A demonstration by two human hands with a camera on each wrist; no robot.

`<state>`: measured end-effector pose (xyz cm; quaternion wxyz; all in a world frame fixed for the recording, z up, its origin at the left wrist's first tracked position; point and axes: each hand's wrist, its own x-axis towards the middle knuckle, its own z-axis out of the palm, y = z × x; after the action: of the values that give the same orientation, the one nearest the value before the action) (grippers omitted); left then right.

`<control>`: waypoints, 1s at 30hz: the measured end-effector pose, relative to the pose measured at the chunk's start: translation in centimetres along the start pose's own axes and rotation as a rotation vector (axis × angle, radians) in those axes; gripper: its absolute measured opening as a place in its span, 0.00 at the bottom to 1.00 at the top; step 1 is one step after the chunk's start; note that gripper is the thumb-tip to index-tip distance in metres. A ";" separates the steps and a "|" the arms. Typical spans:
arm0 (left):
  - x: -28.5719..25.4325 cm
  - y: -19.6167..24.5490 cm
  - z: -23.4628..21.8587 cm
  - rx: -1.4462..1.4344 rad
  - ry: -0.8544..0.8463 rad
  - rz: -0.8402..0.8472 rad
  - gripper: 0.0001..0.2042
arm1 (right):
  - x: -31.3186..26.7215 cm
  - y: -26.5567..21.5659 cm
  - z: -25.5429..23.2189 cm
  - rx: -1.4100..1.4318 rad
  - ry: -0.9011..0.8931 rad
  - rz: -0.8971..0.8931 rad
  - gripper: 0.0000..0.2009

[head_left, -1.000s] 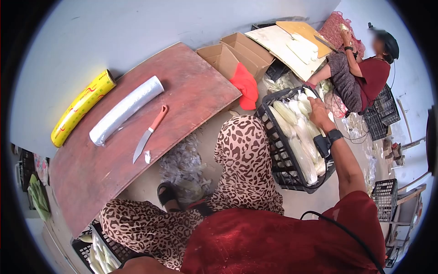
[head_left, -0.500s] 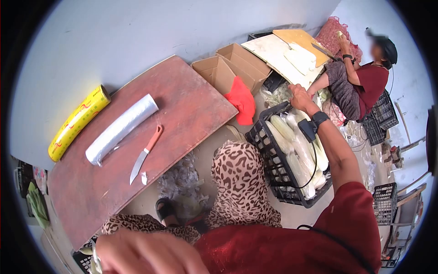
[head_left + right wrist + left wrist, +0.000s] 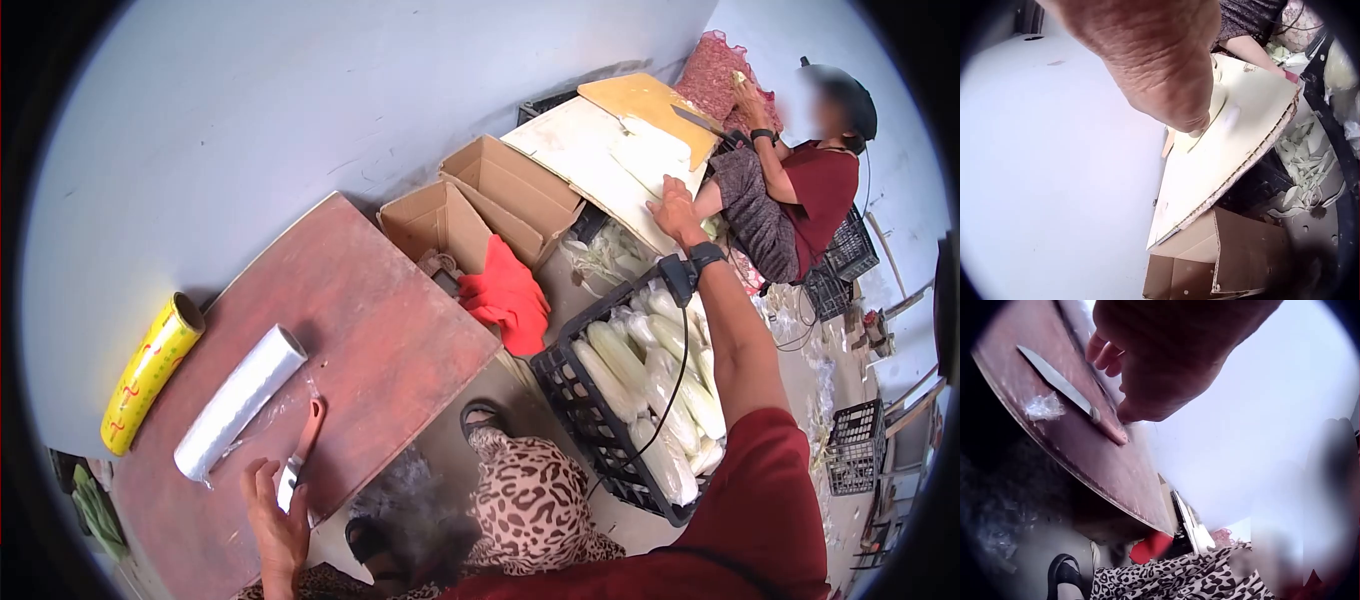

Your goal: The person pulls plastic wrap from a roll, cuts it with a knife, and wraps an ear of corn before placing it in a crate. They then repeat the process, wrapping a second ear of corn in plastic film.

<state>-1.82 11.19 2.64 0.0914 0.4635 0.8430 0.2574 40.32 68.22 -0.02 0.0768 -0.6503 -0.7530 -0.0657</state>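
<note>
My left hand (image 3: 278,525) is over the red-brown table (image 3: 380,290), fingers loosely spread beside a knife (image 3: 312,425) with an orange handle. In the left wrist view the knife (image 3: 1063,384) lies flat, with nothing held under the hand (image 3: 1166,362). My right hand (image 3: 678,212) reaches over a white board (image 3: 560,135), fingers extended close to pale peeled stems (image 3: 650,150). From the right wrist, the thumb side of that hand (image 3: 1154,62) overlaps the stems; its other fingers are hidden. Below that forearm, a black crate (image 3: 575,410) holds several film-wrapped pale stems (image 3: 655,370).
On the table lie a roll of clear film (image 3: 240,400) and a yellow roll (image 3: 150,375). A red cloth (image 3: 510,300) hangs by the table corner, beside cardboard boxes (image 3: 510,190). Another person (image 3: 825,210) sits beyond the board. Peelings (image 3: 1307,162) litter the floor.
My right hand has moved from over the crate to the edge of the white board. My left hand has come up from the bottom of the view to beside the knife. The head view has shifted.
</note>
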 end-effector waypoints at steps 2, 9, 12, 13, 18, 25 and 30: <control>0.3 -1.3 0.6 -0.013 0.017 -0.084 0.19 | 2.0 0.8 1.1 0.014 0.014 0.033 0.35; 1.6 -2.7 1.2 -0.002 -0.072 -0.174 0.18 | 5.9 2.4 3.8 -0.009 -0.018 0.143 0.41; 2.0 -2.8 1.2 -0.011 -0.061 -0.156 0.15 | 6.2 1.9 3.1 -0.154 -0.017 0.171 0.44; 1.9 -3.1 1.3 -0.003 -0.063 -0.167 0.14 | 7.3 2.9 3.3 -0.223 -0.066 0.074 0.40; 1.7 -4.3 1.3 0.006 -0.057 -0.134 0.11 | 11.1 7.9 9.1 0.088 0.148 -0.032 0.36; 1.4 -4.5 1.0 0.027 -0.047 -0.095 0.12 | 10.9 5.7 7.4 0.478 -0.064 0.274 0.25; 1.2 -4.3 0.7 0.110 -0.072 -0.035 0.15 | 7.2 3.3 4.4 1.518 -0.287 0.386 0.13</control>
<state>-5.37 10.59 -0.11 0.1003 0.4621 0.8599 0.1923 42.41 76.56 -2.86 0.4111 -0.5415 -0.4686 0.5642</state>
